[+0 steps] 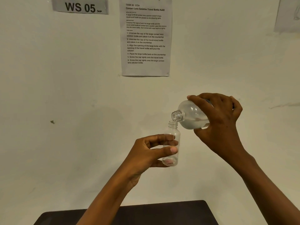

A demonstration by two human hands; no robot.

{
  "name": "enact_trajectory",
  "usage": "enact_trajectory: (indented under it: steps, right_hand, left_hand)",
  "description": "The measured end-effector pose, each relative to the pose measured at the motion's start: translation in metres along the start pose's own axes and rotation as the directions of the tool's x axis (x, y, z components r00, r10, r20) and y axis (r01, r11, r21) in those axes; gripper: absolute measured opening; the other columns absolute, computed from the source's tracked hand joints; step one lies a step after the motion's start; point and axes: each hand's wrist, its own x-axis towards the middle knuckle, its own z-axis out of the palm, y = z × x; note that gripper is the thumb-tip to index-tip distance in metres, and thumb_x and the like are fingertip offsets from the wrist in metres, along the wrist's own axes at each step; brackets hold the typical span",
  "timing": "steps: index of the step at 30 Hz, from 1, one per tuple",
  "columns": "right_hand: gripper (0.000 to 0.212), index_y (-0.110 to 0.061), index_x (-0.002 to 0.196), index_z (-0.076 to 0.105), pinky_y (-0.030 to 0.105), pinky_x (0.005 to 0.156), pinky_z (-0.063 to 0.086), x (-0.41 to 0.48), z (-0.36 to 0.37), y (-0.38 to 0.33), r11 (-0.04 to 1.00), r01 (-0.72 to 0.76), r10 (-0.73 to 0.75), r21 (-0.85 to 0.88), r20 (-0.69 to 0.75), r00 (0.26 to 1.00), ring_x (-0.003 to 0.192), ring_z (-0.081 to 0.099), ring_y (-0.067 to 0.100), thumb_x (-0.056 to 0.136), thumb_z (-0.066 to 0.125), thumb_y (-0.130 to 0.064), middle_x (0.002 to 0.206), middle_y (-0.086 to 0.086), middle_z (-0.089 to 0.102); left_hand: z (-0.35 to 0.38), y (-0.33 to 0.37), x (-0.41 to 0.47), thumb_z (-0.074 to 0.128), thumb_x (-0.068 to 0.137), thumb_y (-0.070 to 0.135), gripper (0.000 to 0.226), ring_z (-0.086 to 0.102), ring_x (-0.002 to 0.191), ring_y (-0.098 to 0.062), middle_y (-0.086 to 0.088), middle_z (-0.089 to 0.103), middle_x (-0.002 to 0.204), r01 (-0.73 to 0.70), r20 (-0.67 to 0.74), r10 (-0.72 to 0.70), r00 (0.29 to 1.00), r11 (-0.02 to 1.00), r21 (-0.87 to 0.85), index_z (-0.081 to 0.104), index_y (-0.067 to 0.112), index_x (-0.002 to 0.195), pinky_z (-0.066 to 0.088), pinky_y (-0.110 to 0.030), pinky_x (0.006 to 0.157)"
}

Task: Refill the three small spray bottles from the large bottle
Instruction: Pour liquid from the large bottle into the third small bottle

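Note:
My left hand [151,151] grips a small clear bottle [172,137] upright in the air, thumb in front and fingers behind; its cap is off and its neck is open. My right hand [217,120] holds the large clear bottle [190,116] tilted down to the left, uncapped, with liquid pooled along its lower side. The large bottle's mouth sits just above and touching the small bottle's rim. The small bottle looks nearly empty. The other small bottles and the caps are out of view.
A dark tabletop [162,215] shows at the bottom edge, below both arms. A pale wall fills the background, with a printed task sheet [146,38] and a "WS 05" sign [80,6] taped to it.

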Motion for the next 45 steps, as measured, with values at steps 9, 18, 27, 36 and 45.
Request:
enact_trajectory:
  steps: [9, 18, 27, 36, 45]
  right_hand:
    - [0.075, -0.03, 0.122, 0.047, 0.039, 0.101, 0.014, -0.0001, 0.0007, 0.0012, 1.0, -0.005, 0.005, 0.002, 0.009, 1.0, 0.115, 0.039, 0.024, 0.057, 0.077, -0.005, 0.115, 0.004, 0.055]
    - [0.08, -0.032, 0.121, 0.044, 0.04, 0.101, 0.014, -0.0009, 0.0014, 0.0013, 1.0, -0.005, 0.005, -0.008, 0.01, 1.0, 0.115, 0.037, 0.022, 0.055, 0.078, -0.003, 0.115, 0.004, 0.056]
    - [0.077, -0.033, 0.121, 0.044, 0.041, 0.101, 0.014, -0.0009, 0.0017, 0.0012, 1.0, -0.001, 0.001, -0.007, 0.007, 1.0, 0.115, 0.039, 0.022, 0.057, 0.077, -0.005, 0.115, 0.003, 0.056]
    - [0.074, -0.031, 0.122, 0.047, 0.041, 0.101, 0.014, -0.0011, 0.0024, 0.0005, 1.0, 0.0, 0.0, -0.017, 0.008, 1.0, 0.114, 0.041, 0.024, 0.058, 0.074, -0.005, 0.115, 0.002, 0.055]
    - [0.073, -0.03, 0.121, 0.049, 0.039, 0.101, 0.014, -0.0007, 0.0013, 0.0001, 1.0, -0.004, 0.004, -0.01, 0.009, 1.0, 0.114, 0.039, 0.023, 0.057, 0.072, -0.004, 0.115, 0.002, 0.056]
  left_hand:
    - [0.0008, -0.001, 0.0015, 0.074, 0.059, 0.026, 0.033, 0.071, 0.09, -0.017, 0.002, 0.074, 0.098, 0.003, -0.004, -0.003, 1.0, 1.0, -0.01, 0.071, 0.028, 0.092, 0.057, -0.027, 0.064]
    - [0.0005, -0.0027, 0.0013, 0.074, 0.062, 0.025, 0.033, 0.071, 0.091, -0.017, 0.002, 0.074, 0.098, 0.001, 0.0, -0.001, 1.0, 1.0, 0.002, 0.07, 0.028, 0.094, 0.058, -0.028, 0.066]
    - [0.0002, -0.0033, 0.0018, 0.073, 0.066, 0.023, 0.034, 0.07, 0.095, -0.02, -0.001, 0.072, 0.104, 0.008, -0.011, -0.008, 1.0, 1.0, 0.019, 0.069, 0.026, 0.099, 0.059, -0.035, 0.074]
    - [-0.0012, -0.0043, 0.0018, 0.073, 0.07, 0.019, 0.027, 0.07, 0.092, -0.018, 0.002, 0.073, 0.1, 0.007, -0.01, -0.007, 1.0, 1.0, 0.011, 0.069, 0.029, 0.095, 0.059, -0.031, 0.069]
    - [-0.001, -0.0044, 0.0018, 0.072, 0.071, 0.018, 0.028, 0.07, 0.092, -0.018, 0.002, 0.073, 0.101, 0.004, -0.008, -0.004, 1.0, 1.0, 0.008, 0.069, 0.027, 0.097, 0.059, -0.03, 0.069]
